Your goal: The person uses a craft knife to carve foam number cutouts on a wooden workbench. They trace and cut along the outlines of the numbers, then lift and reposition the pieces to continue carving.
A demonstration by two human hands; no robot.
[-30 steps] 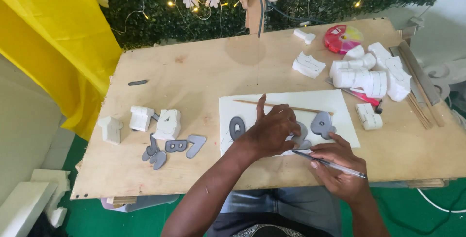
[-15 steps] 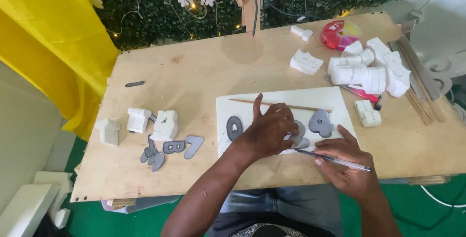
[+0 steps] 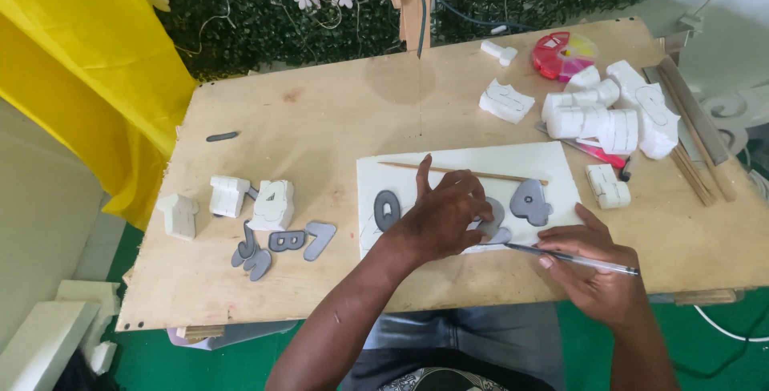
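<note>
A white foam sheet (image 3: 473, 168), flat and matte, lies on the pale plywood counter (image 3: 336, 110). On it sit smooth grey cut-out shapes: an oval ring (image 3: 387, 210), an angular piece (image 3: 530, 201), and a middle shape (image 3: 494, 219) mostly hidden. The left hand (image 3: 440, 215) is spread flat, fingers apart, pressing that middle shape onto the sheet. The right hand (image 3: 593, 267) sits just right of it at the sheet's lower edge, fingers pinched round a thin pen (image 3: 573, 257) whose tip touches the sheet beside the left hand. A slim wooden stick (image 3: 465, 173) lies across the sheet above the fingers. More grey shapes (image 3: 280, 247) and chunky white foam blocks (image 3: 240, 199) lie well apart to the left; more foam blocks (image 3: 609, 114) lie piled at the far right.
</note>
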